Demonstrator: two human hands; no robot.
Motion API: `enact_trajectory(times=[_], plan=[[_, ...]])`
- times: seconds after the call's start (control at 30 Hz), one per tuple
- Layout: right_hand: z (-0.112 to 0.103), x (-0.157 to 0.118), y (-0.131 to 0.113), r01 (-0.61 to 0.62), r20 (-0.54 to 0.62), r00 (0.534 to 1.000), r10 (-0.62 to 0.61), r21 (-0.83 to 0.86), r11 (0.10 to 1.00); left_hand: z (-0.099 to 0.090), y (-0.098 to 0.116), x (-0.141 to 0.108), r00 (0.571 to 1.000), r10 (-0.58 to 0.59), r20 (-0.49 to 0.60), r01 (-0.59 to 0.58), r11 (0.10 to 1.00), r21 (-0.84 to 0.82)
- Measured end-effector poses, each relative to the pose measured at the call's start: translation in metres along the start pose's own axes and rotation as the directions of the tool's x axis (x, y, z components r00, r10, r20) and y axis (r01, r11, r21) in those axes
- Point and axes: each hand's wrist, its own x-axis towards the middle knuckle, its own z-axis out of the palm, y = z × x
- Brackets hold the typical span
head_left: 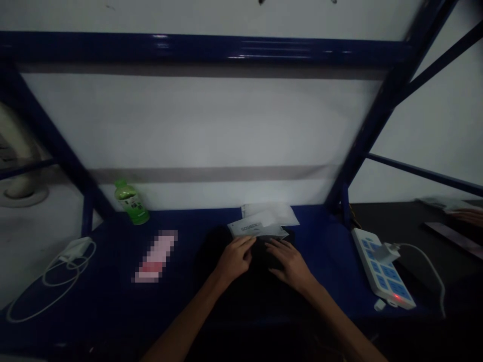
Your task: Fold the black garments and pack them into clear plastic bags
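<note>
My left hand (236,259) and my right hand (289,264) rest side by side on a black folded fabric item (245,266), fingers spread. The fingertips of my left hand reach the lower edge of a grey and white printed packet (256,229), which lies on the fabric's far end. My right hand's fingers stop just short of it. Behind the packet lie white sheets of paper or plastic sleeves (269,213). Neither hand visibly grips anything. The fabric's shape is hard to make out in the dark.
A green plastic bottle (131,202) and a blurred pink item (155,256) lie on the blue shelf surface (113,281). A white cable and charger (75,250) sit left; a white power strip (381,266) sits right. Another person's hand (468,217) shows far right.
</note>
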Motion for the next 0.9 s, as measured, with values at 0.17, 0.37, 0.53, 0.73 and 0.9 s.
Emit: enact_trajectory(times=[0.17,0.37,0.53,0.73,0.9], plan=[[-0.005,0.021,0.002,-0.109,0.180,0.978,0.103,0.027,0.994,-0.002,0.005,0.001,0.997,-0.059,-0.052,0.055,0.995,-0.080],[-0.007,0.045,-0.005,-0.235,0.248,0.934,0.256,-0.112,0.966,-0.001,0.006,0.000,0.983,-0.155,-0.101,0.151,0.987,-0.047],[0.015,0.064,-0.015,-0.426,0.149,0.872,0.466,-0.238,0.873,0.000,0.005,-0.002,0.993,-0.105,-0.060,0.102,0.994,-0.050],[0.023,0.074,-0.022,-0.469,0.122,0.852,0.509,-0.254,0.846,-0.002,0.005,-0.002,0.988,-0.139,-0.066,0.134,0.988,-0.076],[-0.003,0.062,0.003,-0.293,0.306,0.894,0.328,-0.158,0.943,-0.006,0.007,-0.001,0.986,-0.157,-0.060,0.151,0.983,-0.102]])
